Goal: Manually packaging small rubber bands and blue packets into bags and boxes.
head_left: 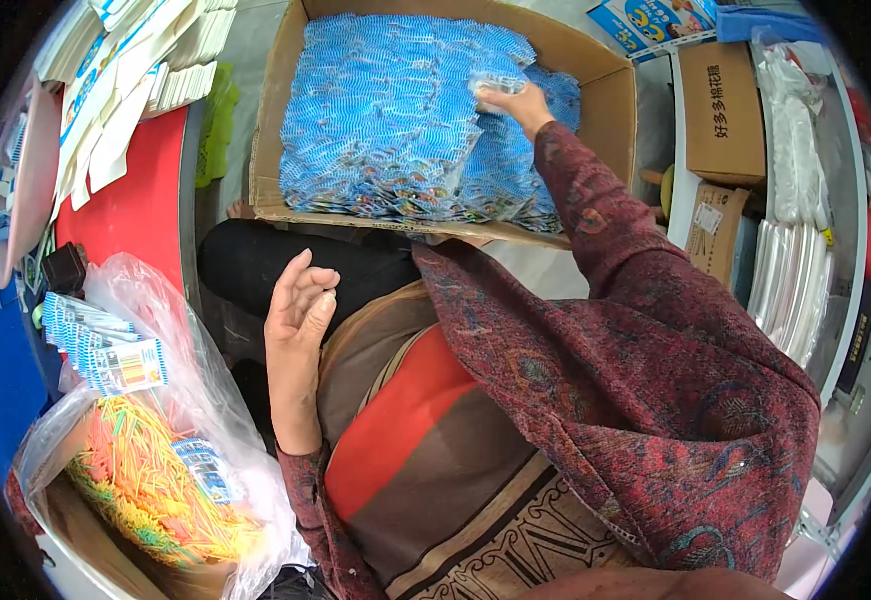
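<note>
A large cardboard box (603, 150) stands in front of me, filled with overlapping rows of small blue-striped sachets (375, 110). My right hand (517, 104) reaches over the right part of the box. Its fingers are closed on a small, partly clear sachet (497, 83), just above the others; some of it is hidden by the fingers. My left hand (298, 315) is raised above my lap, with loosely bent fingers and nothing visible in them.
At lower left, a clear plastic bag (245, 480) holds many thin yellow, orange and green sticks (145, 470). Several blue-and-white sachets (125, 365) lie on its edge. White card strips (120, 130) are piled on a red surface (150, 200). A shelf at right bears cartons (720, 120) and stacked clear bags (790, 290).
</note>
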